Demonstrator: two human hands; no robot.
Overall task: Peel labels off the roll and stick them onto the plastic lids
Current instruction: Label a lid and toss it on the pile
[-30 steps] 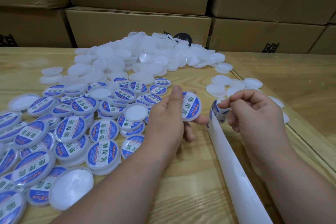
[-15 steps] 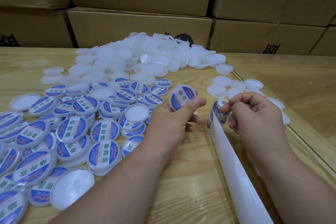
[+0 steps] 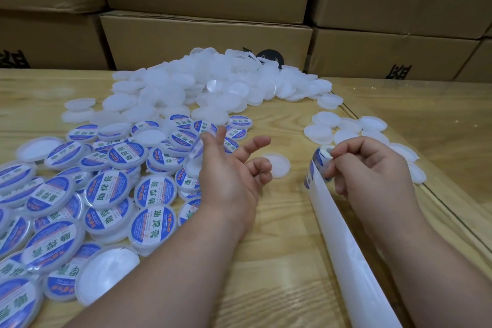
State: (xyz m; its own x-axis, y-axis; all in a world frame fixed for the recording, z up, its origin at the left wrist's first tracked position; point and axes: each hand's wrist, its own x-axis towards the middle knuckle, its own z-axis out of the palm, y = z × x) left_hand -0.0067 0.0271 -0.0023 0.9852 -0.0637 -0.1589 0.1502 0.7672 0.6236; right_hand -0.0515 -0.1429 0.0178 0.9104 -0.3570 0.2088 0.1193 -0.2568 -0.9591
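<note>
My left hand [image 3: 231, 176] hovers open with spread fingers at the edge of the heap of labelled lids [image 3: 106, 189]. A blurred labelled lid [image 3: 195, 153] is just off its fingertips, no longer held. One blank white lid [image 3: 278, 165] lies on the table just right of those fingers. My right hand [image 3: 372, 173] pinches the curled, blue-printed end of the label strip [image 3: 318, 165]. The strip's white backing [image 3: 354, 253] runs toward the bottom right.
A big pile of blank lids [image 3: 213, 82] covers the far middle of the wooden table [image 3: 266, 261]. A few more blank lids [image 3: 346, 128] lie beyond my right hand, near a table seam [image 3: 452, 221]. Stacked cardboard boxes [image 3: 205, 34] stand behind.
My left hand held a labelled lid, swung it left toward the labelled heap and has opened, letting it go. My right hand stays pinched on the strip's end.
</note>
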